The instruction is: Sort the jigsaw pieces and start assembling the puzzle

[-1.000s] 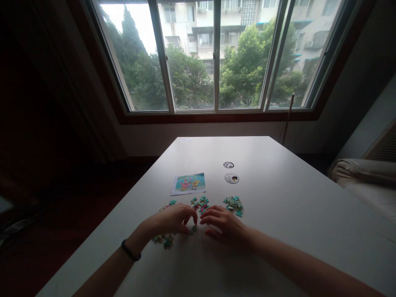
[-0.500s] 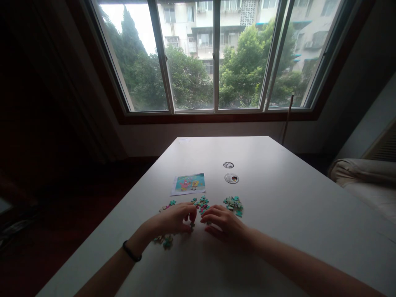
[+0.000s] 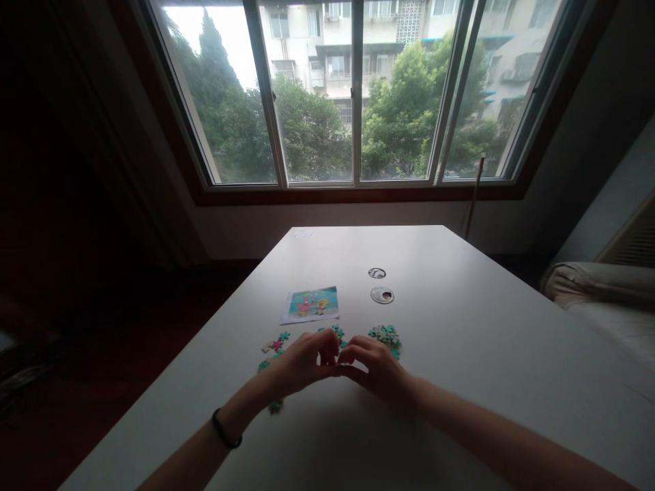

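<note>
My left hand (image 3: 307,358), with a dark band on its wrist, is closed in a pinch. The puzzle piece seen in it a moment earlier is mostly hidden by the fingers. Its fingertips meet those of my right hand (image 3: 376,365), which is closed too; what it grips is hidden. Behind the hands lies a small cluster of puzzle pieces (image 3: 338,332), partly covered. More loose pieces (image 3: 278,343) lie beyond my left wrist, and a few (image 3: 276,406) lie below it. A heap of teal and green pieces (image 3: 386,335) sits beyond my right hand.
A printed cartoon picture (image 3: 313,304) lies flat on the white table (image 3: 460,327). Two round, badge-like items (image 3: 382,294) rest farther back. Past the table's far edge is a window (image 3: 353,102); a padded seat (image 3: 604,293) stands at the right.
My left hand has moved right with its puzzle piece, until its fingertips meet my right hand's. The right fingers have drawn together. More pieces left of the left hand are uncovered.
</note>
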The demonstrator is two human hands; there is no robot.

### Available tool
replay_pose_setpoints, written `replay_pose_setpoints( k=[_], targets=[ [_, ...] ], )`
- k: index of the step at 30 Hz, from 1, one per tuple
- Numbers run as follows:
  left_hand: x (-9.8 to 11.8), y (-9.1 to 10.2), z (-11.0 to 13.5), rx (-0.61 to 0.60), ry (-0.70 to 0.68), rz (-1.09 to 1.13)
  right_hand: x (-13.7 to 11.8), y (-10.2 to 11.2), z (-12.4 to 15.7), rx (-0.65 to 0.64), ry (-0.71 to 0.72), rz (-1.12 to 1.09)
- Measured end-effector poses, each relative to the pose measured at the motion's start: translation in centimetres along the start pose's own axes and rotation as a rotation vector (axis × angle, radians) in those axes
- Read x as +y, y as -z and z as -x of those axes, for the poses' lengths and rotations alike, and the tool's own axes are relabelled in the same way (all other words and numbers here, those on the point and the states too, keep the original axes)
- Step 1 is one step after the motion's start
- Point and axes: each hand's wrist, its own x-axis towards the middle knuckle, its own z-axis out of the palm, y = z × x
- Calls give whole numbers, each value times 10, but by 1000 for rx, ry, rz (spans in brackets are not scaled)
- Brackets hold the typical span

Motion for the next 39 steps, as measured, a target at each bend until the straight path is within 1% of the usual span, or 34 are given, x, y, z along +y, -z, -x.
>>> replay_pose_setpoints(
  k=[2,4,7,10,12,14,16,18,21,27,31,35,39],
  targets=[
    [1,0,0,0,-15,-1,-4,4,-2,-12,26,-18],
    [0,4,1,-28,-24,3,-6,8,-6,-14,31,-4],
    [-7,21,4,-58,-16,-33,1,19,-15,-19,-22,79],
    [-14,44,10,-112,80,-140,21,37,-24,-94,-99,160],
    [-15,57,14,-185,179,-240,37,50,-26,-150,-159,207],
    [-14,64,18,-266,256,-350,51,62,-25,-216,-195,234],
    [-11,65,21,-323,304,-464,61,69,-23,-270,-227,256],
    [-10,63,22,-348,337,-569,65,72,-20,-311,-259,293],
    [-11,57,22,-365,373,-668,65,71,-18,-307,-292,339],
    [-19,54,22,-407,374,-668,50,65,-23,-208,-250,311],
    [-21,54,22,-405,358,-658,41,62,-26,-192,-242,317],
    [-21,54,23,-388,350,-660,37,59,-27,-188,-234,324],
    [-16,56,22,-387,348,-653,32,59,-27,-195,-240,303]
  ],
)
